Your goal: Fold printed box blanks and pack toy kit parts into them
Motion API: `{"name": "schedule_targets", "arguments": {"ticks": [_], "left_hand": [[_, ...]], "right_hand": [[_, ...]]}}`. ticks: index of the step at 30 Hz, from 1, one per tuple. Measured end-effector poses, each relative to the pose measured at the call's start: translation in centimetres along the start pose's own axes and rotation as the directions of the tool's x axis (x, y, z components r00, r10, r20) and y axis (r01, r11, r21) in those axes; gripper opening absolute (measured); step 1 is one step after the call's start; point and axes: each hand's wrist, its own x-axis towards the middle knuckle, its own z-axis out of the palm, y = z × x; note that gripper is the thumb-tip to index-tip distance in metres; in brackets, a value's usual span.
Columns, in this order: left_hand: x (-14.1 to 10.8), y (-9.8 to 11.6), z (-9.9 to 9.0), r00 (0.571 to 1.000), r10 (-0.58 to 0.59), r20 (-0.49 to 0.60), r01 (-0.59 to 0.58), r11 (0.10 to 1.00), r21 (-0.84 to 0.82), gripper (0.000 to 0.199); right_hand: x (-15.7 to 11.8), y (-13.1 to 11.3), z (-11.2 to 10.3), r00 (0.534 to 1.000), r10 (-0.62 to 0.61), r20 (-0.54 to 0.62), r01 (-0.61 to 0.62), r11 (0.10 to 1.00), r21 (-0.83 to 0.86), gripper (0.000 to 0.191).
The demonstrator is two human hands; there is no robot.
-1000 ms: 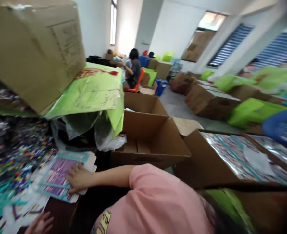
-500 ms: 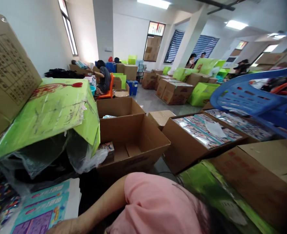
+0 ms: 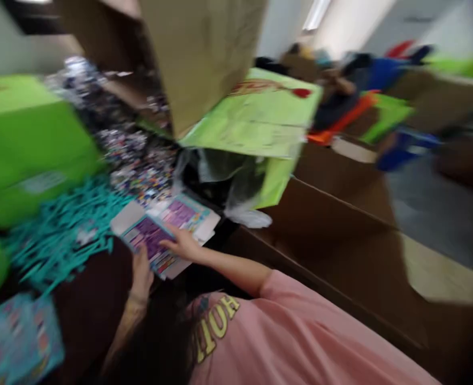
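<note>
A flat purple-and-teal carton (image 3: 150, 235) with a white flap lies tilted in front of me. My left hand (image 3: 141, 270) grips its lower edge. My right hand (image 3: 183, 245) rests on its right side, thumb and fingers apart. Behind it lie similar flat cartons (image 3: 180, 211), partly overlapped by the held one. A heap of teal plastic pieces (image 3: 71, 230) is to the left. Motion blur softens the fingertips.
A green box (image 3: 31, 155) stands at the left, with small colourful pieces (image 3: 144, 166) heaped behind the cartons. A green cardboard flap (image 3: 256, 117) with plastic film overhangs at centre. Large open brown boxes (image 3: 341, 230) are at the right. Teal packets (image 3: 20, 342) lie lower left.
The view has swung left and down. My left hand has come into view with the carton in it, and my right hand now shows fully on the carton.
</note>
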Motion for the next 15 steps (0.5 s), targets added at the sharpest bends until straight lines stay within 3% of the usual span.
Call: {"name": "schedule_targets", "arguments": {"ticks": [2, 4, 6, 9, 12, 15], "left_hand": [[-1.3, 0.0, -3.1, 0.967, 0.039, -0.251, -0.039, 0.999, 0.002, 0.099], [-1.6, 0.7, -5.1, 0.917, 0.135, -0.376, -0.109, 0.99, 0.09, 0.109], [-2.2, 1.6, -6.8, 0.902, 0.202, -0.381, -0.143, 0.974, 0.177, 0.098], [-4.7, 2.2, -8.5, 0.948, 0.145, -0.282, -0.09, 0.976, 0.198, 0.084], [-8.0, 1.6, -9.4, 0.974, 0.039, -0.224, -0.008, 0.99, 0.14, 0.087], [-10.2, 0.4, -9.8, 0.952, -0.031, -0.306, 0.064, 0.993, 0.099, 0.071]], "right_hand": [[-0.1, 0.2, 1.0, 0.996, 0.023, 0.092, -0.032, 0.995, 0.098, 0.053], [-0.4, 0.5, 2.3, 0.988, 0.057, 0.143, -0.081, 0.983, 0.167, 0.06], [-0.7, 0.7, 3.5, 0.985, 0.086, 0.149, -0.115, 0.974, 0.196, 0.07], [-1.0, 0.8, 4.7, 0.986, 0.094, 0.141, -0.12, 0.975, 0.185, 0.076], [-1.0, 1.1, 5.6, 0.97, 0.108, 0.217, -0.146, 0.974, 0.171, 0.065], [-1.6, 1.5, 6.6, 0.941, 0.148, 0.303, -0.203, 0.966, 0.16, 0.049]]}}
